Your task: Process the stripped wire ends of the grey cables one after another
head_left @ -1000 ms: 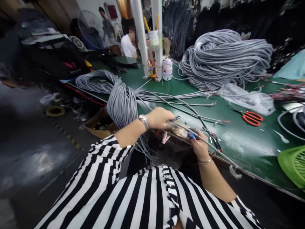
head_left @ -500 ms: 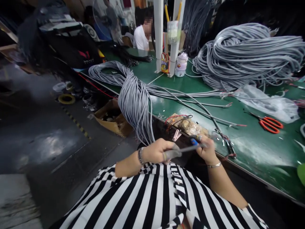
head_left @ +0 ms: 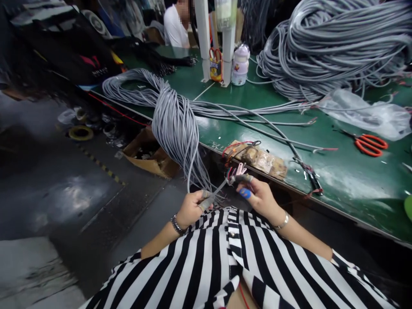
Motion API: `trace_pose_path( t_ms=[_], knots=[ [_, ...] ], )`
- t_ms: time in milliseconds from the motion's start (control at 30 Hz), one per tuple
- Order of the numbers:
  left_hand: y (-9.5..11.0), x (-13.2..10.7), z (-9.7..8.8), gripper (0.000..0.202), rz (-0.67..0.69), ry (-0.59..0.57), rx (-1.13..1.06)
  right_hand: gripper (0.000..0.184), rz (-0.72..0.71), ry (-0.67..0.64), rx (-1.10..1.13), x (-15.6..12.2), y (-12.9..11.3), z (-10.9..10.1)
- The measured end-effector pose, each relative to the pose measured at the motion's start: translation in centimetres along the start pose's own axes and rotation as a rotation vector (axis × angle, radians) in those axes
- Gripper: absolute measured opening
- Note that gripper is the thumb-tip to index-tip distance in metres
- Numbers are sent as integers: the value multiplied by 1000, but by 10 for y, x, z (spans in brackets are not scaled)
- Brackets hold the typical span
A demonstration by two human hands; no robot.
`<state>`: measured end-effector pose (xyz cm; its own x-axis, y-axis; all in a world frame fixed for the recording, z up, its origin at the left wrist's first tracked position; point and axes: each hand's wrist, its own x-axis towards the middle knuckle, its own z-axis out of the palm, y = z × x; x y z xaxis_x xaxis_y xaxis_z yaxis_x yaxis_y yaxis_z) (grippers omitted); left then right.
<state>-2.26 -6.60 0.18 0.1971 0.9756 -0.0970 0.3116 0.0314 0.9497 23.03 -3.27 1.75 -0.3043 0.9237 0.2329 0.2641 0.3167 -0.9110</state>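
Observation:
A grey cable (head_left: 220, 189) slants between my two hands in front of the striped shirt. My left hand (head_left: 192, 207) is closed around it, thumb lying along the cable. At its far end thin coloured wires (head_left: 230, 173) fan out. My right hand (head_left: 262, 197), with blue tape on one finger and grey coverings on other fingertips, pinches at this wire end. Exactly what sits between those fingertips is partly hidden. Just beyond them is a pink clothespin (head_left: 240, 168), by the wooden block (head_left: 257, 159) fixed at the table edge.
A bundle of grey cables (head_left: 175, 116) hangs over the green table's (head_left: 341, 189) edge. A big cable coil (head_left: 331, 47), plastic bag (head_left: 367, 113), red-handled scissors (head_left: 371, 145) and a black-handled tool (head_left: 312, 179) lie on it. A cardboard box (head_left: 149, 159) stands below. Another person (head_left: 175, 25) sits behind.
Both hands have moved left in view. The cable tilts more steeply now, and its coloured wire end has come into sight by my right fingertips. The camera view has tipped downward.

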Motion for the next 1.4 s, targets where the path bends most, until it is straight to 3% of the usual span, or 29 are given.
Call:
trace_pose_path(
  t_ms=[100, 333, 433, 500, 567, 633, 733, 833, 967, 1067, 1200, 1300, 1400],
  knots=[
    [-7, 3, 13, 11, 59, 32, 60, 36, 70, -57, -11, 0, -8, 8],
    [-3, 4, 20, 10, 176, 24, 206, 29, 17, 94, -147, 5, -9, 15],
    [8, 13, 14, 21, 125, -188, 66, 25, -5, 50, -87, 7, -10, 18],
    [16, 22, 10, 36, 25, -400, -97, 24, -22, -19, -45, 10, -13, 20],
    [20, 30, 10, 47, -84, -514, -237, 26, -29, -60, -6, 11, -15, 22],
    [22, 35, 15, 51, -127, -465, -302, 26, -10, -45, 28, 11, -16, 23],
    [22, 34, 25, 48, -46, -261, -240, 40, 26, -1, 50, 9, -15, 20],
    [20, 30, 32, 35, 196, -61, 0, 64, 27, -20, 33, 5, -13, 15],
    [10, 28, 31, 24, 547, 118, 334, 70, -41, -41, 15, 5, -15, 13],
    [1, 29, 28, 25, 600, 147, 505, 61, -120, -19, -28, 7, -16, 14],
    [-4, 29, 27, 24, 608, 164, 621, 29, -101, -12, -117, 8, -14, 17],
    [-2, 28, 26, 24, 626, 186, 542, 24, -32, -36, -110, 8, -12, 19],
    [5, 27, 26, 22, 588, 170, 392, 23, -64, -44, -53, 7, -11, 19]
  ],
)
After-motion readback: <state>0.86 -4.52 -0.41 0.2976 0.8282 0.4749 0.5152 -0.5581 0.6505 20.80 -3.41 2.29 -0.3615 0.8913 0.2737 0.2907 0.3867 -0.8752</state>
